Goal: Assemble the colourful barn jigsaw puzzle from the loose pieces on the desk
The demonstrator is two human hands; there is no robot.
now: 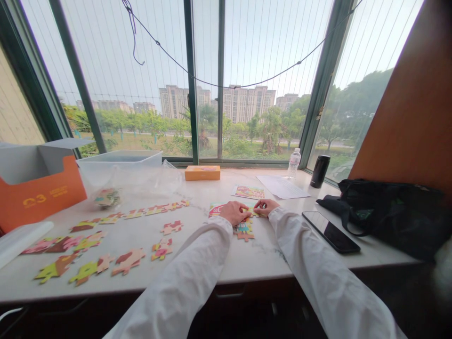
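Observation:
A partly joined jigsaw puzzle (244,230) lies on the white table in front of me, with a red-and-green part showing left of my hands. My left hand (234,213) rests over it, its closed fingertips on a yellow-green jigsaw piece along the upper side. From the right, my right hand (267,207) pinches the edge of a yellowish jigsaw piece (259,215) at the puzzle's right side. My fingers partly cover both pieces. Just behind the puzzle lies a printed picture card (249,191).
Several loose jigsaw pieces (129,260) lie in rows at the left. Behind them stand an orange box (42,193), a clear plastic bin (120,162) and a small orange box (202,173). At right are a phone (332,231), black bag (395,214), black can (320,172) and bottle (294,163).

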